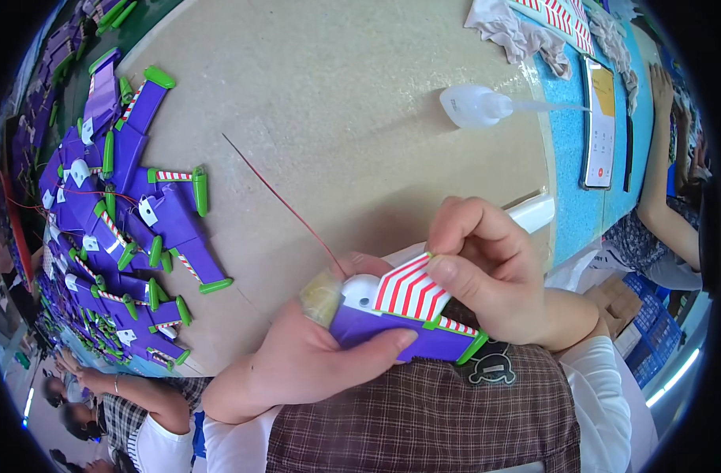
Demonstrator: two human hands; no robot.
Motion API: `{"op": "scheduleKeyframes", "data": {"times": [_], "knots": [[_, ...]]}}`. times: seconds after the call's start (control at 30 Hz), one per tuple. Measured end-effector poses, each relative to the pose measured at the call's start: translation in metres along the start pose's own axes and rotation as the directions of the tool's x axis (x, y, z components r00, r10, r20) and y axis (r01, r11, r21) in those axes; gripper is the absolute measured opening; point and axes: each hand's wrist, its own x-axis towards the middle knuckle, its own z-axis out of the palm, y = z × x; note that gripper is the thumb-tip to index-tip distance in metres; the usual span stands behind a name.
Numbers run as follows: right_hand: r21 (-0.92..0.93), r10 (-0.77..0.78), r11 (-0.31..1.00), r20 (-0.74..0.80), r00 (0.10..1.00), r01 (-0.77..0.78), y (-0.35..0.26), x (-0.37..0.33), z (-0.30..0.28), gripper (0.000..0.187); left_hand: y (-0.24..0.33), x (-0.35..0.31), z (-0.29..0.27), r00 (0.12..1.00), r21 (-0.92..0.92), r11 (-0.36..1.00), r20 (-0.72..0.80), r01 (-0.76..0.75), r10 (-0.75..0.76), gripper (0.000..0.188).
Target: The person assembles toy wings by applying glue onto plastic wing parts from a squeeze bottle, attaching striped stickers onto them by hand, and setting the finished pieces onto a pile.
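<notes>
My left hand [309, 351] is closed around a purple plastic toy wing [356, 327] with green edging and a white end piece with a hole. It is held just above my lap, the thumb lying along its purple face. A yellowish wrap covers one finger of that hand. From the white end a thin red wire [288, 206] sticks out over the table. Between thumb and forefinger, my right hand [491, 272] pinches the corner of a red-and-white striped sticker [408, 290]. The sticker lies over the wing's upper part, and a further striped strip shows beside the green tip.
A pile of similar purple wings [124, 213] covers the table's left side. A white squeeze bottle [472, 106] lies at the far right, near a phone [600, 122], crumpled paper [518, 35] and striped sticker sheets [562, 20]. Other people sit at both sides.
</notes>
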Motion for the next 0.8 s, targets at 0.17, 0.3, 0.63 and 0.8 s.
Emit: {"op": "scheduleKeyframes", "data": {"times": [0.17, 0.3, 0.63, 0.8], "knots": [[0.004, -0.016, 1.000, 0.003, 1.000, 0.016, 0.003, -0.001, -0.002, 0.010, 0.001, 0.005, -0.002, 0.998, -0.058, 0.997, 0.035, 0.058, -0.056, 0.041], [-0.076, -0.046, 0.996, 0.002, 0.999, 0.046, 0.001, -0.001, -0.002, 0.010, 0.003, 0.006, -0.002, 0.996, -0.068, 0.994, 0.039, 0.084, -0.082, 0.040], [-0.732, -0.389, 0.590, 0.111, 0.915, 0.340, -0.010, 0.008, -0.021, 0.060, -0.004, 0.003, 0.002, 0.983, -0.109, 0.982, -0.125, -0.152, 0.138, 0.021], [-0.636, -0.007, 0.687, 0.477, 0.879, 0.350, -0.031, 0.013, -0.028, 0.021, -0.012, 0.002, -0.012, 0.951, -0.198, 0.950, -0.246, -0.240, 0.189, 0.024]]}}
